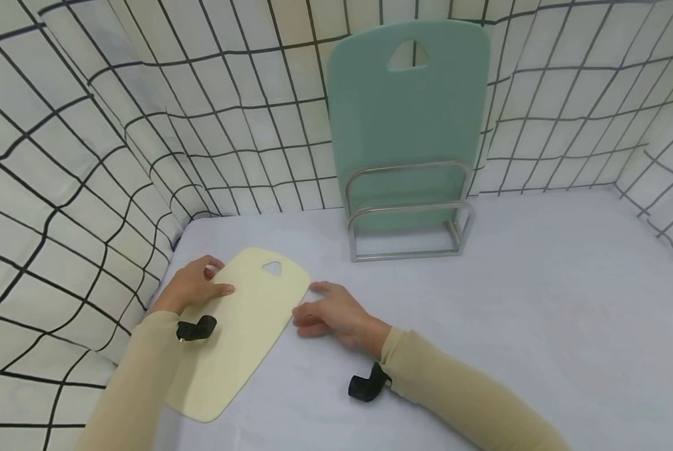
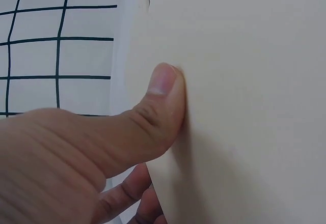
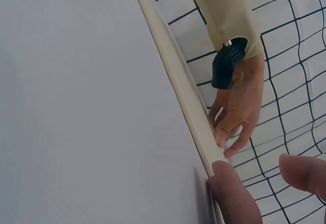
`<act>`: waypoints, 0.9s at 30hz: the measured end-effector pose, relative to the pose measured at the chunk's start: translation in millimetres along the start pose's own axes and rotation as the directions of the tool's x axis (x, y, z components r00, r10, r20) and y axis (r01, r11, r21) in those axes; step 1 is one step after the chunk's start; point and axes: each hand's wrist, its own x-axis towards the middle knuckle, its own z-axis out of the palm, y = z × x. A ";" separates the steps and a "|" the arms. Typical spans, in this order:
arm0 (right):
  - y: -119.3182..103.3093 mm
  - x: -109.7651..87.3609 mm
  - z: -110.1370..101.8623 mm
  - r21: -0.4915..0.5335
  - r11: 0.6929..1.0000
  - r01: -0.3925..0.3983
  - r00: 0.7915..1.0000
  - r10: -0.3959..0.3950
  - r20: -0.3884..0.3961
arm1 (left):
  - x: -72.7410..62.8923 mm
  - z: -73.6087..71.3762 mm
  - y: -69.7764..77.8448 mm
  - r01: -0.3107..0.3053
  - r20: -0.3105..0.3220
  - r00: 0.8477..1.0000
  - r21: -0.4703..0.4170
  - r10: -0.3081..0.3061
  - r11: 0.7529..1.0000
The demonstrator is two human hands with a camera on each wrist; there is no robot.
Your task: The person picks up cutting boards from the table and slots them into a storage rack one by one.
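Observation:
A cream cutting board (image 1: pixel 240 332) with a small handle hole lies slantwise on the left of the white-covered table. My left hand (image 1: pixel 194 285) grips its left edge. In the left wrist view the thumb (image 2: pixel 165 96) presses on the board's face (image 2: pixel 244 91), while the other fingers go behind the edge, partly hidden. At the board's upper right edge is my right hand (image 1: pixel 336 313). The right wrist view has its fingertips (image 3: pixel 226 178) touching the board's thin edge (image 3: pixel 178 81), the thumb held apart from the board.
Behind, a green cutting board (image 1: pixel 406 119) stands upright in a metal wire rack (image 1: pixel 406 255). White cloth with a black grid (image 1: pixel 246 125) surrounds the table at the back and sides. Black wrist cameras (image 1: pixel 368 383) sit on both cream sleeves.

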 end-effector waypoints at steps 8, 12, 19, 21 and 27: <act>5.3 -5.4 6.1 0.059 0.998 -0.011 1.000 0.010 0.010 | -2.3 0.3 -4.0 -0.005 0.004 1.000 0.000 0.005 1.000; 4.7 -5.6 7.2 0.075 0.997 -0.001 1.000 -0.001 0.023 | -4.5 0.0 -4.1 -0.007 -0.007 1.000 -0.011 0.007 1.000; 3.3 -7.4 8.4 0.093 0.996 0.001 1.000 -0.003 0.030 | -7.1 2.1 -3.7 -0.008 -0.028 1.000 -0.020 0.007 1.000; 3.1 -7.8 8.2 0.094 0.996 0.006 1.000 -0.008 0.026 | -7.7 3.4 -4.2 -0.006 -0.035 0.999 -0.028 0.005 1.000; 3.8 -7.0 5.8 0.097 0.995 0.019 1.000 -0.020 0.010 | -10.4 8.9 -4.5 -0.010 -0.066 0.998 -0.056 0.007 0.998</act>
